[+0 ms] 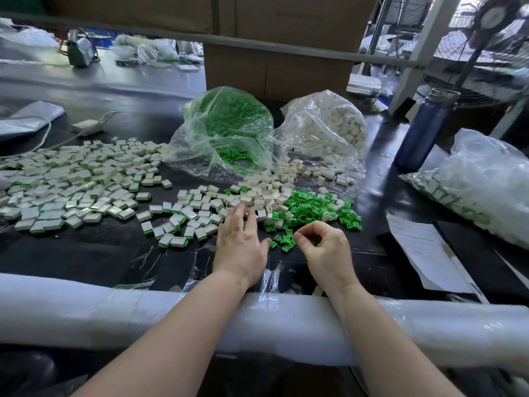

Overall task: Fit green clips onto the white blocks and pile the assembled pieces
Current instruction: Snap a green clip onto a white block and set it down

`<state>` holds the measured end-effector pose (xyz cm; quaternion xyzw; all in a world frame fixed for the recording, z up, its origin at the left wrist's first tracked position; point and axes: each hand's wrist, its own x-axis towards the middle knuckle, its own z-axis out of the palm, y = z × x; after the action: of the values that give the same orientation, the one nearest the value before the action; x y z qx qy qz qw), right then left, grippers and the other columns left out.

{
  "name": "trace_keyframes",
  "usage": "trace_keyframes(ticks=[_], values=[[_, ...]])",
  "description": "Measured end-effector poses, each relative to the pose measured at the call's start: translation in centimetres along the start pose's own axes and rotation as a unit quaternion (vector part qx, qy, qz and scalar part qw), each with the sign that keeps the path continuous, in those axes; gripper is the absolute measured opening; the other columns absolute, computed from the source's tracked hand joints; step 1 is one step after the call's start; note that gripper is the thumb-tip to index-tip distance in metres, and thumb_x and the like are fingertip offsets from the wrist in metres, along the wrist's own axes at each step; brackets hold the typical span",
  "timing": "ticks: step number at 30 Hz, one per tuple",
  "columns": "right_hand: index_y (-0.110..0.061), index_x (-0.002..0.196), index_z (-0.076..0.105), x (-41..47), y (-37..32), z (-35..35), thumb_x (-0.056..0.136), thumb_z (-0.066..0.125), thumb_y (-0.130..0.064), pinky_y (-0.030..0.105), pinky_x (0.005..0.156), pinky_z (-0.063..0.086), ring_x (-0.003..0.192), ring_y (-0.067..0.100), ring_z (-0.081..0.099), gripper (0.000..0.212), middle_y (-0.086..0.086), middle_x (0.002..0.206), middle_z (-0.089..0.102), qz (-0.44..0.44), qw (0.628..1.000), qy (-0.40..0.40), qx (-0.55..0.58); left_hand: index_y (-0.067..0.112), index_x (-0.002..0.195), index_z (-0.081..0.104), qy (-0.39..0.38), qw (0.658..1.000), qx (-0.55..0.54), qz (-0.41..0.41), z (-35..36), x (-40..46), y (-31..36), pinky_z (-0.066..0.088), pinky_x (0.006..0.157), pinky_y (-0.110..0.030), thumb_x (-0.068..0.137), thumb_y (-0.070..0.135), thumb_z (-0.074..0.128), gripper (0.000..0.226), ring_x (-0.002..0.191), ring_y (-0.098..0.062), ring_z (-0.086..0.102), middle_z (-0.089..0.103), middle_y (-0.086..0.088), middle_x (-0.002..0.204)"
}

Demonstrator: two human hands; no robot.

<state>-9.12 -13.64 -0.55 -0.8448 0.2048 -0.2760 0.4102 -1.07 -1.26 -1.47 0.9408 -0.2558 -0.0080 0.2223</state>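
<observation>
Both forearms cross the table's padded edge (114,316); left hand (242,247) lies flat, fingertips on white blocks (257,200); right hand (323,247) curls, pinching beside green clips (286,240) at frame centre.

Left hand (242,242) flat, fingers (239,214) straight, touching loose white blocks (263,197) | right hand (323,247) curled beside scattered green clips (312,209), grasp unclear | assembled pieces (71,179) spread far left on dark tabletop (86,250) | clear bags of clips (226,130) and blocks (329,130) behind
</observation>
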Motion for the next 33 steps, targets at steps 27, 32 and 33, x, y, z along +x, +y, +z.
trace_keyframes(ticks=[27, 32, 33], values=[[-0.016, 0.090, 0.070, -0.2, -0.1, 0.4, 0.082, 0.068, -0.017, 0.026, 0.086, 0.041, 0.091, 0.015, 0.054, 0.008, -0.008, 0.087, 0.056, -0.048, 0.989, -0.053, -0.132, 0.029, 0.111, 0.063, 0.071, 0.996, -0.028, 0.033, 0.0, -0.2, -0.3, 0.023, 0.089, -0.030, 0.094, 0.023, 0.048, 0.023, 0.111, -0.015, 0.040, 0.057, 0.010, 0.117], [-0.023, 0.100, 0.067, -0.3, -0.1, 0.8, 0.082, 0.068, -0.034, 0.028, 0.090, 0.029, 0.102, 0.013, 0.051, 0.021, -0.008, 0.099, 0.061, -0.063, 0.972, -0.052, -0.219, 0.017, 0.114, 0.063, 0.078, 0.990, -0.101, 0.055, -0.2, -0.5, -0.2, 0.036, 0.090, -0.025, 0.093, 0.011, 0.049, 0.026, 0.104, -0.017, 0.046, 0.060, 0.000, 0.113], [-0.024, 0.102, 0.066, -0.3, -0.1, 0.8, 0.083, 0.066, -0.035, 0.027, 0.088, 0.027, 0.103, 0.013, 0.050, 0.022, -0.008, 0.100, 0.062, -0.066, 0.970, -0.050, -0.230, 0.016, 0.115, 0.062, 0.080, 0.989, -0.111, 0.058, -0.3, -0.5, -0.1, 0.037, 0.089, -0.024, 0.093, 0.010, 0.048, 0.026, 0.103, -0.017, 0.048, 0.060, -0.001, 0.112]])
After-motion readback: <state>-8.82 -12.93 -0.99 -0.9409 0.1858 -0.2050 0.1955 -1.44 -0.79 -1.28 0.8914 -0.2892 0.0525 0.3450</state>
